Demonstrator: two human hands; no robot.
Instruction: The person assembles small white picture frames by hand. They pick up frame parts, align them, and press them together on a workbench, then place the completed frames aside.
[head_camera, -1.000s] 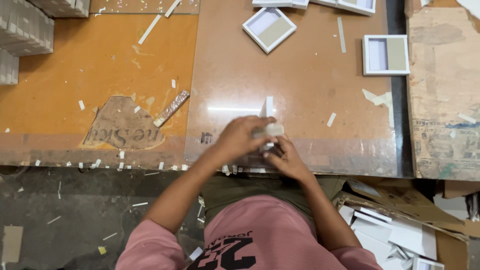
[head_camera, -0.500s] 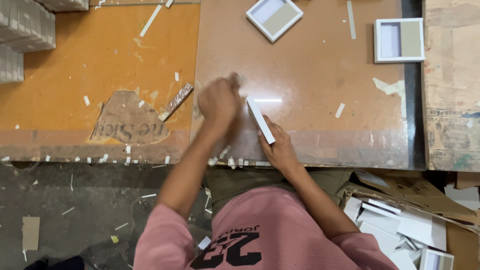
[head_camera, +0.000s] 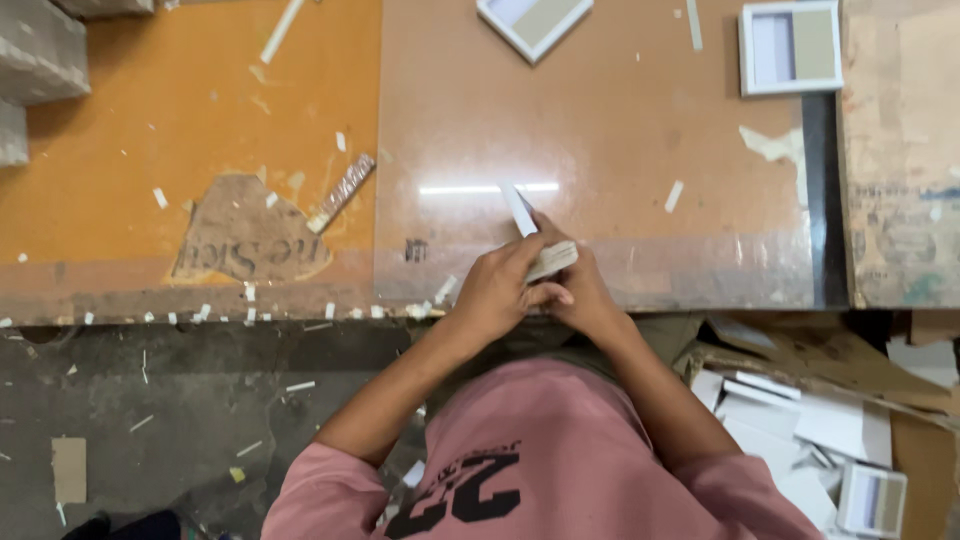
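The person sits at the near edge of a brown worktable (head_camera: 620, 130), and both hands meet just over that edge. The left hand (head_camera: 497, 290) is closed, its fingers curled around a small flat piece of card (head_camera: 550, 262), pale grey with a lighter edge. The right hand (head_camera: 580, 290) lies against the left one and touches the same card from the other side; its fingers are mostly hidden, so I cannot tell how firmly it grips. A narrow white strip (head_camera: 518, 208) rises from between the hands and points away from the person over the table, slightly tilted to the left. Which hand holds the strip is not clear.

Farther from the hands, at the far edge of the table, lies a square white box (head_camera: 533, 22), turned at an angle, and to the right of it a second white box (head_camera: 790, 47) with two compartments. To the left of the hands a brown-and-white striped stick (head_camera: 342, 193) lies beside a torn patch of cardboard (head_camera: 248, 243) on the orange part of the surface. Small white paper scraps are scattered around. To the right of the person, below the table edge, a carton with white box parts (head_camera: 800, 420) stands on the floor.
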